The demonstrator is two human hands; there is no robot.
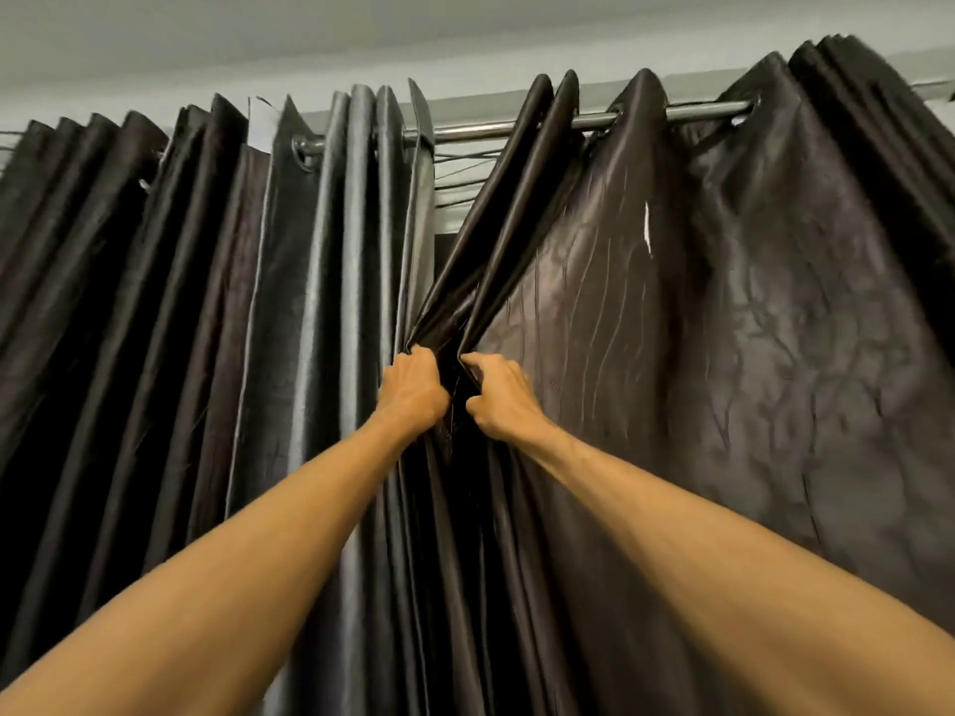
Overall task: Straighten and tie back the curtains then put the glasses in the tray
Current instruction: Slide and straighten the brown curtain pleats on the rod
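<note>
Dark curtains [672, 302], two panels; left hand [413, 390], right hand [498, 397] each gripping fold.

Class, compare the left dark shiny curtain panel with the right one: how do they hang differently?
The dark left curtain panel is bunched into tight vertical pleats; the dark right curtain panel spreads wide and creased. The left panel hangs free; the right panel's edge slants, gripped by the left hand and right hand. Both hang from the metal rod.

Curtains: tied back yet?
No, the curtains hang loose from the rod with no tie visible around them, while the left hand and right hand grip folds where the two panels meet.
</note>
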